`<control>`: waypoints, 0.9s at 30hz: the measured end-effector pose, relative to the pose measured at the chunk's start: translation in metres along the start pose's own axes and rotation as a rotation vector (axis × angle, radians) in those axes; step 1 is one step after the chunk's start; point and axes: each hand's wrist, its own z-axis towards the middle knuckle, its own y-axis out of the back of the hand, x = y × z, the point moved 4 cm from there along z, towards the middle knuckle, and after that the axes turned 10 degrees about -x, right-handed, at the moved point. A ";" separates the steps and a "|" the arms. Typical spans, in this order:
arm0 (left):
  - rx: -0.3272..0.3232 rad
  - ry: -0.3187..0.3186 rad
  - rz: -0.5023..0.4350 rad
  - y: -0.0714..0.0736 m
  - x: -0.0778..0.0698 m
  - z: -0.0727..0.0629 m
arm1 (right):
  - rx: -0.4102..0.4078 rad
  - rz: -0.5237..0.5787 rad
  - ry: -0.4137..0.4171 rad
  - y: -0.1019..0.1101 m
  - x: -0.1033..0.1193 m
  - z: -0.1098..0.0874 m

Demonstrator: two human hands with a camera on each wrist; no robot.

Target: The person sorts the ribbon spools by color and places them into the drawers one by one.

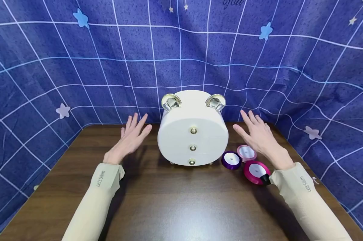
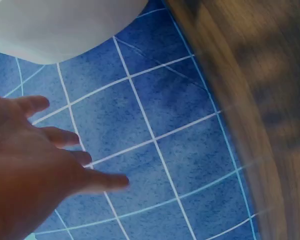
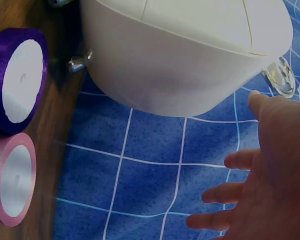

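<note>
A white rounded box with three drawers, gold knobs and two metallic ears stands at the middle of the table. My left hand is held to its left, fingers spread and straight, holding nothing. On the other side my right hand hovers with straight, spread fingers, also holding nothing. Below the right hand lie a purple ribbon roll, a light pink ribbon roll and a magenta ribbon roll. In the right wrist view, the right hand is beside the box's side.
The brown wooden table ends at a blue curtain with a white grid and star shapes. A black piece sits at the edge of the magenta roll, near the right sleeve.
</note>
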 end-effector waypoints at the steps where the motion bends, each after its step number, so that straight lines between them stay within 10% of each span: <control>1: -0.012 -0.012 -0.017 0.001 -0.002 0.001 | -0.003 0.002 0.005 0.000 0.001 0.000; 10: -0.038 -0.130 -0.210 0.008 -0.038 0.022 | -0.023 0.052 0.042 0.003 0.006 0.000; 27: 0.034 -0.062 -0.625 -0.009 -0.084 0.050 | -0.211 0.148 0.126 0.023 0.034 -0.003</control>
